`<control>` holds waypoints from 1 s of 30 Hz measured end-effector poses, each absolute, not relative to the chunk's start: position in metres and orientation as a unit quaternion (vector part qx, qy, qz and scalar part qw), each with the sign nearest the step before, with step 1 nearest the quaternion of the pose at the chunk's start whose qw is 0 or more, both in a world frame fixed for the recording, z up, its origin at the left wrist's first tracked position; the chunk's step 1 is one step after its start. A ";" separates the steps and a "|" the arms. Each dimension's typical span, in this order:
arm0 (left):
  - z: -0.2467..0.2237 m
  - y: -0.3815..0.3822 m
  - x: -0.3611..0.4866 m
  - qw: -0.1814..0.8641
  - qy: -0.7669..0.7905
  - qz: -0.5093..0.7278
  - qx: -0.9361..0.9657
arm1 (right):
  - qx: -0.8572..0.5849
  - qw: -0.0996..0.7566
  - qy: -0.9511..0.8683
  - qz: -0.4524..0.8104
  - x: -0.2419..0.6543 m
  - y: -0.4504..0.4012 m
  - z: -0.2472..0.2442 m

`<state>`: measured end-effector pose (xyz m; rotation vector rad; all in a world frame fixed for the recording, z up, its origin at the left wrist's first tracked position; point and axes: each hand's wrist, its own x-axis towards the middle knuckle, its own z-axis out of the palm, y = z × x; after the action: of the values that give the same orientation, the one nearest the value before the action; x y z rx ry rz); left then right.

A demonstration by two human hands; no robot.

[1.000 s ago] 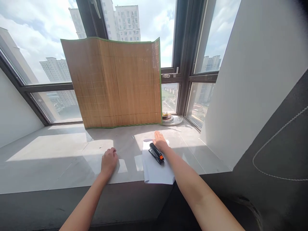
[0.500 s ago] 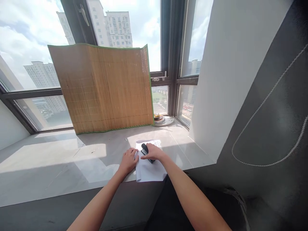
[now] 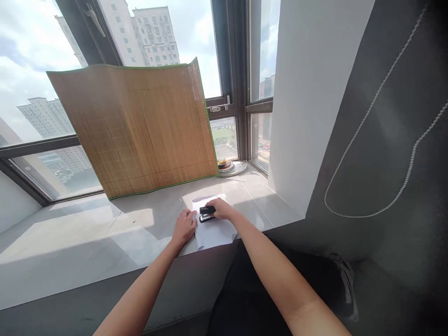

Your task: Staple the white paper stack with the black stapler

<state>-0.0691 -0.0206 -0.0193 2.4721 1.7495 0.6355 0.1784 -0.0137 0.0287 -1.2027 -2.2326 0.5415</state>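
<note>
Head view, sole camera: right hand [image 3: 223, 208] closed around the rear end of a black stapler [image 3: 207, 211], fingers and thumb wrapped so that the grip is firm on it. Stapler lies crosswise over a white paper [image 3: 216, 234], its front end pointing toward the person's left; a gap shows between its upper arm and its base at that end. Whether the base bears on the sheet or sits slightly above it: cannot tell. Left hand [image 3: 185, 226] set palm down at the left margin of the paper, fingertips at the edge, near the stapler's front end; whether its grip pinches the sheet or merely presses it, cannot tell. Paper rests on a pale window sill [image 3: 87, 247], close to the front edge, lower corners slightly curled; faint marks at its far right corner, too small to read. Behind, a brown slatted mat [image 3: 140, 130] with green edging stands on the sill in front of the window, surface gently wavy. Just beside the mat's lower right corner, stacked plates [image 3: 227, 166], partly hidden by it. Dark window frame [image 3: 235, 60] beyond, with a pale handle [image 3: 95, 19] at upper left; tall buildings [image 3: 156, 35] outside. At right, a white wall [image 3: 308, 93] and a looped beaded cord [image 3: 350, 216] against a grey surface. Sunlight falls in patches across the sill.
</note>
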 end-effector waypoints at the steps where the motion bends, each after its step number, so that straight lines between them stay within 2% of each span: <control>1: -0.019 -0.021 -0.069 0.027 0.565 0.206 0.798 | -0.449 0.281 -0.821 0.213 0.179 -0.014 0.030; 7: -0.019 -0.022 -0.069 0.028 0.510 0.254 0.821 | -0.624 0.380 -0.638 0.244 0.194 -0.018 0.049; 12: -0.018 -0.024 -0.069 0.067 0.464 0.245 0.849 | -0.675 0.366 -0.598 0.230 0.204 -0.019 0.050; 26: -0.013 -0.021 -0.079 0.156 0.445 0.250 0.846 | -0.709 0.287 -0.626 0.150 0.198 -0.019 0.050; 30: -0.011 -0.021 -0.081 0.183 0.463 0.249 0.831 | -0.714 0.291 -0.619 0.153 0.198 -0.018 0.047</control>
<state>-0.0809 -0.0206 -0.0115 2.3429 1.3065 0.7023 0.1984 -0.0185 0.0467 -1.9032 -1.6497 0.4075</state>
